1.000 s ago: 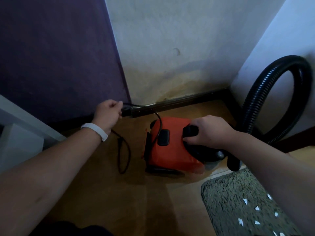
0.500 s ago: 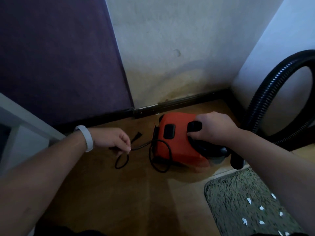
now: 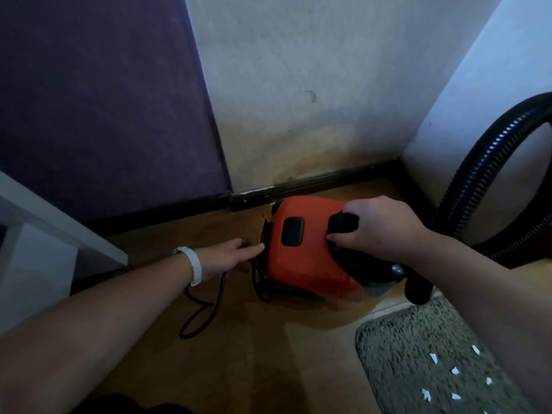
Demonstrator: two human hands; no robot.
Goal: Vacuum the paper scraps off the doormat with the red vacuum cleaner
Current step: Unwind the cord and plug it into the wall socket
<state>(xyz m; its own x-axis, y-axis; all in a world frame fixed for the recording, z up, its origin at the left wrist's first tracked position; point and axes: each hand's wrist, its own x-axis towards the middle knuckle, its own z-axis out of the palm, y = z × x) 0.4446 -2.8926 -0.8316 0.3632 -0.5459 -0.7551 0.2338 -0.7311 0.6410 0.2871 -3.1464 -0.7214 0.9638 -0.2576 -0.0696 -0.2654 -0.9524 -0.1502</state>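
The red vacuum cleaner (image 3: 307, 252) sits on the wooden floor close to the wall corner. My right hand (image 3: 379, 228) grips its black top handle (image 3: 343, 223). My left hand (image 3: 227, 258) reaches to the vacuum's left end, and its straight fingers touch the black edge there. The black power cord (image 3: 203, 309) runs out from under that hand and lies in loops on the floor. The grey shaggy doormat (image 3: 403, 354) lies at the lower right with several white paper scraps (image 3: 454, 370) on it; my right forearm hides part of it.
The black ribbed hose (image 3: 475, 180) arches up at the right against the white wall. A white piece of furniture (image 3: 44, 234) juts in at the left. A dark baseboard (image 3: 313, 183) and a purple wall panel (image 3: 104, 100) stand behind the vacuum.
My left hand has let go of its pinch on the cord and moved right to the vacuum's left end with straight fingers. The cord now lies looser on the floor. My right hand keeps gripping the handle.
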